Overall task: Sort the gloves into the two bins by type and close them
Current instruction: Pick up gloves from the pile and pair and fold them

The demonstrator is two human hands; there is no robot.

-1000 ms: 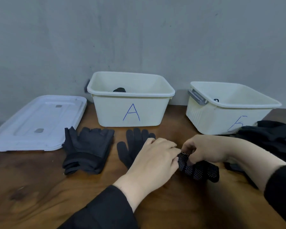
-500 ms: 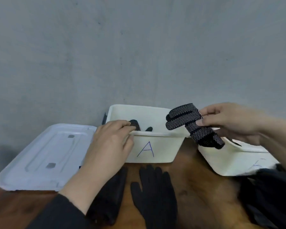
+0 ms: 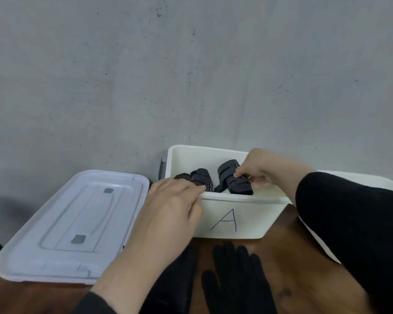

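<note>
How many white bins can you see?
2: bin A stands centre by the wall; another bin sits right of it, mostly hidden behind the person's sleeve.

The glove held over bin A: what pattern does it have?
Black with small white dots, seen clearly in the head view.

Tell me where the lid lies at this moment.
In the head view, the lid lies flat on the table, left of bin A, beside the left hand.
</note>
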